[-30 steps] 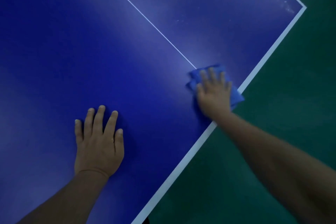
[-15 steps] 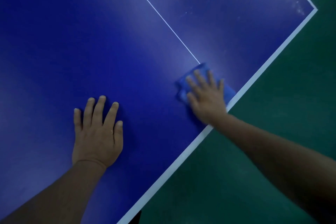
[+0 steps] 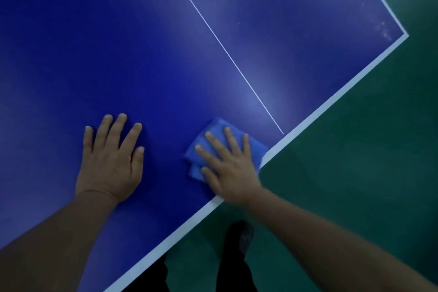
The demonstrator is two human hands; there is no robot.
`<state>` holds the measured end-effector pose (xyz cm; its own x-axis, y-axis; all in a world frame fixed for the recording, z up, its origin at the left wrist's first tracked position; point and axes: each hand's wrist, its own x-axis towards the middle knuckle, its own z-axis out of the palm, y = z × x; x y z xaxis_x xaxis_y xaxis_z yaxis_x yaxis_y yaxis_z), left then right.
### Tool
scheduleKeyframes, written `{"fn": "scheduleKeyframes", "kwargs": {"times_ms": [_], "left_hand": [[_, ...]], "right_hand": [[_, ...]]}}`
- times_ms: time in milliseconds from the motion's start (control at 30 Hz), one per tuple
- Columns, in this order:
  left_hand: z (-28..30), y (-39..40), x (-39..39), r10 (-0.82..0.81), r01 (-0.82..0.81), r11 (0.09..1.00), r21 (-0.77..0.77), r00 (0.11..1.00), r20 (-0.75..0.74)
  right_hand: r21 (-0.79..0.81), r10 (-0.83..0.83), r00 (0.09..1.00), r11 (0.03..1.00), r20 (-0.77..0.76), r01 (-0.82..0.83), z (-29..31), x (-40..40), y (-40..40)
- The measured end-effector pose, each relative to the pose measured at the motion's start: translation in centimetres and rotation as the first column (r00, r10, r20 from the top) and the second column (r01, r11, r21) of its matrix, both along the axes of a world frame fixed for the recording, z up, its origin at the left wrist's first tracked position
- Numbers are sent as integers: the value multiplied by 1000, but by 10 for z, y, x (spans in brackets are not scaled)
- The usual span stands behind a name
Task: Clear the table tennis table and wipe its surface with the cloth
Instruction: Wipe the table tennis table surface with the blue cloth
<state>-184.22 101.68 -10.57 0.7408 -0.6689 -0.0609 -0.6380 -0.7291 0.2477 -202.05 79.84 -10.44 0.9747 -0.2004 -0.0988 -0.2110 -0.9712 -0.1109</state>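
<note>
Floor: green floor (image 3: 355,185) beside the table, nearest the viewer.
Left hand: left hand (image 3: 110,161) flat, fingers straight, palm on the blue table (image 3: 94,42).
Right hand: right hand (image 3: 228,168) spread flat, pressing the cloth.
Cloth: folded blue cloth (image 3: 201,147) on the table, touching its white edge.
Far corner: pale specks (image 3: 384,31).

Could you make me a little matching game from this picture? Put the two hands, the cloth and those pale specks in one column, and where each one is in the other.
1. left hand
2. right hand
3. blue cloth
4. pale specks

a. near the table's far corner
b. flat on bare table
c. under a hand, at the white edge
d. pressing on the cloth

Pairs: 1-b, 2-d, 3-c, 4-a
</note>
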Motion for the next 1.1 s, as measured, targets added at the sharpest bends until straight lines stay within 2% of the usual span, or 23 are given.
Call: {"fn": "scheduleKeyframes", "kwargs": {"times_ms": [100, 133, 167, 200, 233, 267, 333, 400, 467, 533, 633, 700, 733, 767, 800, 833, 867, 900, 933, 967, 1000, 1033, 1100], "left_hand": [[1, -2, -1, 13, -13, 1000, 22, 1000, 18], [1, -2, -3, 18, -19, 999, 31, 999, 28], [2, -2, -5, 35, -37, 998, 41, 998, 47], [2, -2, -4, 32, -35, 998, 50, 998, 48], [1, -2, -1, 18, -21, 997, 68, 999, 42], [2, -2, 0, 12, -16, 996, 90, 999, 49], [5, -4, -3, 33, -41, 993, 111, 997, 75], [11, -13, -14, 80, -90, 989, 116, 993, 91], [18, -36, -30, 132, -138, 987, 78, 988, 80], [24, -70, -46, 207, -208, 978, 16, 976, 66], [23, -128, -71, 345, -344, 938, -50, 938, 19], [18, -164, -82, 427, -428, 902, -65, 904, -25], [15, -180, -85, 460, -462, 884, -65, 887, -44], [13, -194, -87, 491, -494, 867, -65, 870, -51], [10, -205, -88, 525, -527, 848, -64, 850, -50], [7, -212, -88, 562, -564, 824, -59, 826, -38], [5, -217, -88, 601, -601, 798, -56, 799, -18], [2, -220, -88, 631, -630, 774, -53, 776, 0], [0, -221, -88, 648, -647, 761, -45, 761, 12], [-1, -222, -88, 648, -647, 762, -31, 761, 18], [-3, -223, -86, 637, -637, 771, -14, 770, 15], [-4, -223, -85, 629, -629, 778, 3, 778, 8], [-4, -224, -85, 628, -628, 778, 25, 778, -8]], "right_hand": [[-26, -250, 968, 968, -37, 249, 2, 29, -64], [-24, -341, 938, 940, -57, 340, 3, 42, -68], [-21, -365, 929, 931, -62, 365, 1, 55, -62], [-32, -323, 945, 946, -57, 322, 0, 62, -45], [-19, -213, 976, 977, -41, 212, -1, 63, -22], [19, -40, 999, 999, -24, 40, -3, 57, 2], [88, 240, 971, 967, 15, -240, -4, 28, 36], [127, 321, 945, 937, 66, -327, -4, 4, 28], [106, 333, 939, 934, 84, -341, -7, -3, -20], [46, 247, 968, 967, 44, -249, -10, 3, -94], [-60, -111, 994, 992, 8, 111, -4, 30, -227], [18, -409, 912, 912, -22, 409, 7, 50, -285], [56, -518, 854, 852, -47, 521, 9, 58, -291], [60, -563, 826, 823, -36, 564, 8, 63, -282], [44, -521, 853, 853, -3, 521, 7, 64, -261], [43, -380, 923, 925, 55, 378, 3, 59, -233], [43, -142, 986, 989, 87, 138, -1, 47, -203], [40, 145, 986, 988, 87, -149, -4, 29, -179], [31, 351, 934, 935, 65, -353, -8, 13, -172], [23, 432, 900, 901, 60, -434, -10, 11, -186], [11, 407, 910, 912, 79, -409, -12, 20, -215], [-29, 282, 954, 959, 101, -280, -13, 31, -251], [-62, -102, 993, 992, 58, 106, -12, 50, -332]]}}
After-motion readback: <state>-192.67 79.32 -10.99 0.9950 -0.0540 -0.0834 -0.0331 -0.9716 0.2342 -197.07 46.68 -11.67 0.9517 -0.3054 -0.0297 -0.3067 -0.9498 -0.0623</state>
